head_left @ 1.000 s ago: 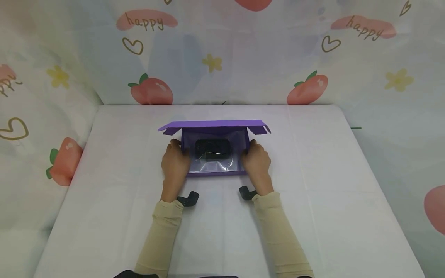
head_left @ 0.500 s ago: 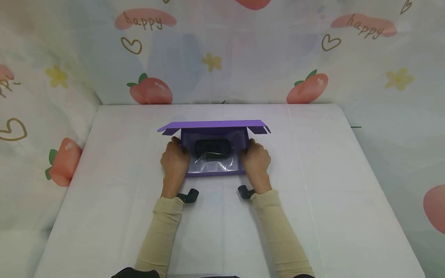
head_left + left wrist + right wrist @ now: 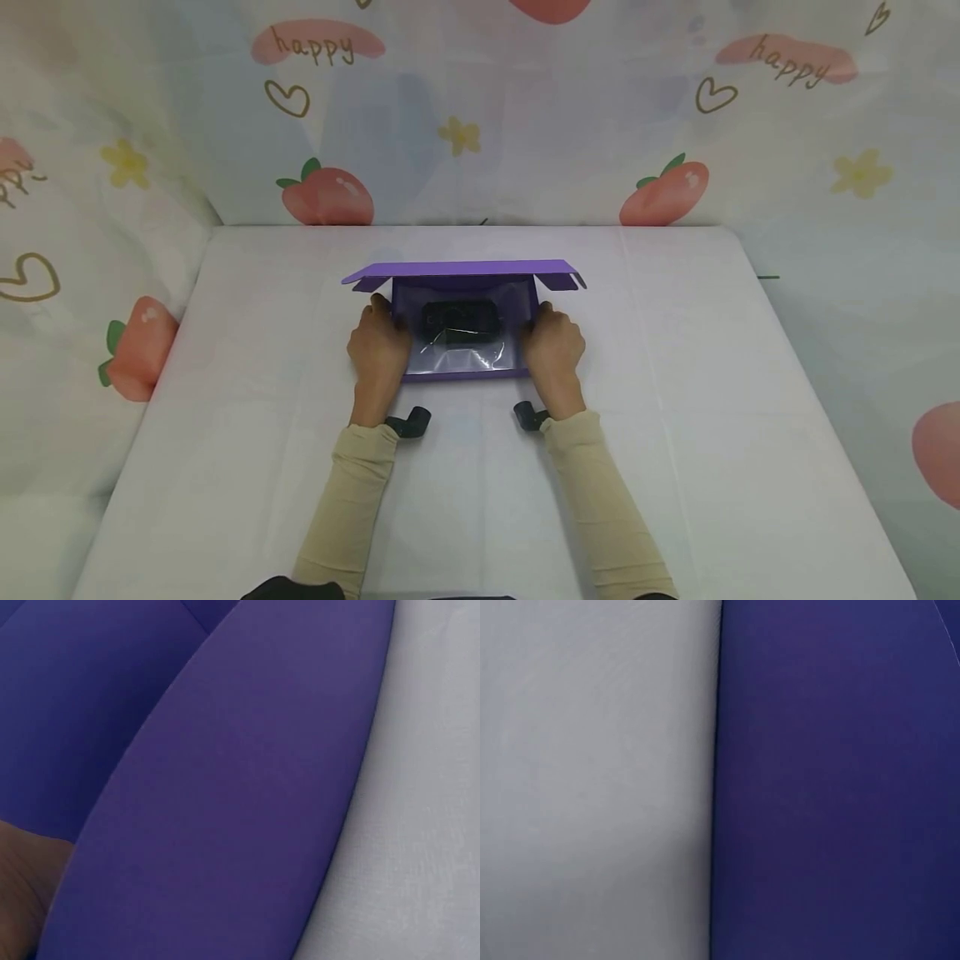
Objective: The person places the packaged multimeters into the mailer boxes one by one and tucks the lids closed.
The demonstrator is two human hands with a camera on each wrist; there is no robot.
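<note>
Purple box (image 3: pixel 462 325) sits pretty much dead centre on the counter (image 3: pixel 675 400), lid flap (image 3: pixel 461 270) tipped up at the back with a small tab poking out at each end. Inside there's one dark gadget (image 3: pixel 459 323) sealed in a clear plastic bag (image 3: pixel 465 354); can't make out what it actually is.

Left hand (image 3: pixel 377 350) is wrapped round the box's left wall, right hand (image 3: pixel 556 348) round the right wall, fingers curled onto the sides, so the box is squeezed between the two. Both wrist views are just purple cardboard next to white cloth, right up close.

Loads of free counter on every side: wide strips left and right of the box, a band behind it up to the backdrop, and a big stretch in front around the forearms. The counter is covered in white cloth with faint fold lines.

Backdrop is a sheet printed with strawberries, hearts, yellow flowers and "happy".

Count: one box, one bagged gadget, two hands, two beige sleeves, and two black wrist mounts.
</note>
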